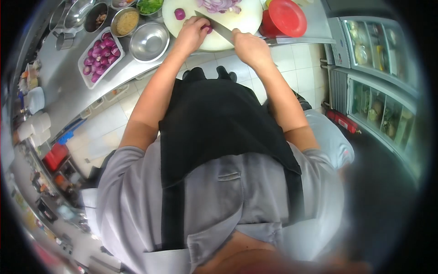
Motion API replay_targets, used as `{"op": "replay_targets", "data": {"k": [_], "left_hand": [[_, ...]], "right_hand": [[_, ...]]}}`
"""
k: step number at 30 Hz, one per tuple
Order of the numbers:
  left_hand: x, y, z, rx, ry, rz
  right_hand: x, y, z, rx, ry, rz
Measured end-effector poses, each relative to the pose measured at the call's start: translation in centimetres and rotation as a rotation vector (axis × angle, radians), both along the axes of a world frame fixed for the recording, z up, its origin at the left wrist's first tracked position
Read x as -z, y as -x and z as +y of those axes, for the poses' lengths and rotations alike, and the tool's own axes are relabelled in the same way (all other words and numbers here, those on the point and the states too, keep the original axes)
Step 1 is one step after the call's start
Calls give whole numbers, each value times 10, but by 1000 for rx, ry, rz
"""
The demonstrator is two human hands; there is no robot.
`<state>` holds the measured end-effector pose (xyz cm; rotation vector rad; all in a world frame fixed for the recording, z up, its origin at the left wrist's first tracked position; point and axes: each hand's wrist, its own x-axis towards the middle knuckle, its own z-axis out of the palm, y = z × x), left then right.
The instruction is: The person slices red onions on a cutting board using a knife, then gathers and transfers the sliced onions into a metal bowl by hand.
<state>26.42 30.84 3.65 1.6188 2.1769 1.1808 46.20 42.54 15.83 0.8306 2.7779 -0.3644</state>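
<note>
My right hand [251,47] is wrapped round the handle of a kitchen knife [221,30], whose blade slants up and left across the round white cutting board [178,28]. My left hand [193,33] presses curled fingers on a piece of red onion [209,29] right beside the blade. Its fingers partly cover that piece. Another peeled red onion piece [179,14] lies on the board to the left. Sliced red onion [218,5] is heaped at the board's far side, beyond the knife tip.
Left of the board stand an empty steel bowl [149,42], a white basket [119,55] of peeled red onions, and steel bowls with other ingredients. A red bowl [288,18] is at the right. The steel counter's edge [137,72] runs before me. Glass-door fridges [378,98] stand at right.
</note>
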Motion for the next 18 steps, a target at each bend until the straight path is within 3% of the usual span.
{"op": "replay_targets", "data": {"k": [2, 7, 11, 16, 18], "left_hand": [[-3, 0, 1, -5, -20, 83], [-4, 0, -2, -5, 1, -25], [-5, -1, -3, -5, -18, 6], [-6, 0, -6, -16, -8, -33], [-2, 0, -6, -25, -21, -13]], "right_hand": [[7, 2, 0, -6, -10, 56], [-42, -3, -6, 33, 49, -3], [4, 1, 0, 34, 43, -43], [-42, 1, -6, 46, 73, -43], [-24, 1, -10, 41, 62, -38]]}}
